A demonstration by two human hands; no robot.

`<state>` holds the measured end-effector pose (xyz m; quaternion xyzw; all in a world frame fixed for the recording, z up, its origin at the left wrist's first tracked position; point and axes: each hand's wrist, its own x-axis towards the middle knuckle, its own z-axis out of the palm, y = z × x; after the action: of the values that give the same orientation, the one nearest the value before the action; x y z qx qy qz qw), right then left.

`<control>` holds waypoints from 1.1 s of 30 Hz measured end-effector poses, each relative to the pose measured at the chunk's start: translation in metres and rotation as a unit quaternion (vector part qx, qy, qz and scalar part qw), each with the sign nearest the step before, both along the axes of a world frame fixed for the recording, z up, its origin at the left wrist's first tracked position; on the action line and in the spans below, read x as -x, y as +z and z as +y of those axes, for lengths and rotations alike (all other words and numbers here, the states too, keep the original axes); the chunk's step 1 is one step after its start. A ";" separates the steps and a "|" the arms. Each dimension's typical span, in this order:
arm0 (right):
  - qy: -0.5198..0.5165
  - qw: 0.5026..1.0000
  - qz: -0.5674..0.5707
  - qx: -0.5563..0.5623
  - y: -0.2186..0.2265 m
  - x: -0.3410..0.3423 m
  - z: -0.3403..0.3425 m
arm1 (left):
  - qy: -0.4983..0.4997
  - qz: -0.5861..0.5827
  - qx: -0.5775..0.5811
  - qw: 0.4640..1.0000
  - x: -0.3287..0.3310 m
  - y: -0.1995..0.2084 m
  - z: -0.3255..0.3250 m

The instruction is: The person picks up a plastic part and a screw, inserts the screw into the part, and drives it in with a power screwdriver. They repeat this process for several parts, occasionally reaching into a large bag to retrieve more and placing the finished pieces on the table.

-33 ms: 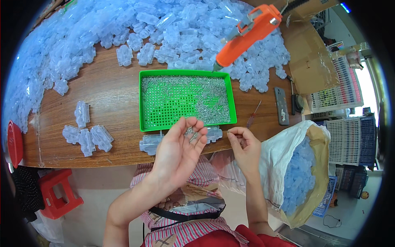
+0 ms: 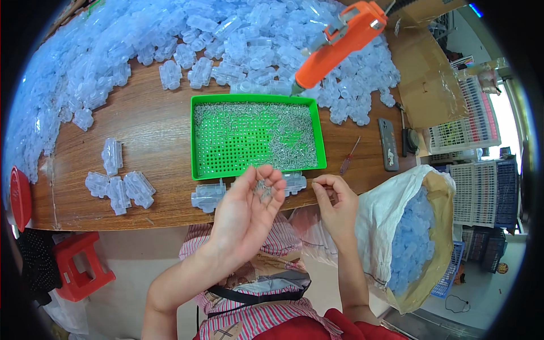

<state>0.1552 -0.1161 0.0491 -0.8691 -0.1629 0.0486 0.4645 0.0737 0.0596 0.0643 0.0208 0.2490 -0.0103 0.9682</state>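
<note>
My left hand [image 2: 245, 212] is turned palm up, its fingers cupped round several small silver screws [image 2: 263, 190]. It is just in front of the green tray [image 2: 321, 136], whose perforated bottom is partly covered with more such screws. Behind the hand, clear plastic parts [image 2: 207, 196] lie along the table edge, partly hidden by it. To the right, thumb and forefinger of my right hand [image 2: 339, 207] are pinched together; what is between them is too small to make out. An orange electric screwdriver [image 2: 334, 48] hangs above the tray's far right corner.
A large heap of clear bluish plastic parts [image 2: 141, 34] covers the back and left of the table. Four-part cluster aside, a hand screwdriver [image 2: 350, 156] and a phone [image 2: 388, 144] lie right. A white sack [image 2: 377, 218] of parts and a red stool [image 2: 82, 266] stand in front.
My left hand has dipped slightly and its fingers curl a little more round the screws. The right hand stays almost where it was. The hanging screwdriver has shifted slightly up and left.
</note>
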 end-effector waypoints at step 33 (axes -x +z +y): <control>0.089 0.987 -0.123 0.049 0.011 0.002 0.010 | -0.042 0.019 0.031 0.998 0.016 -0.018 -0.020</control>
<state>0.1528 -0.1059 0.0606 -0.8723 -0.2926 -0.0098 0.3917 0.0582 0.0399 0.0465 0.0010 0.2659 -0.0593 0.9622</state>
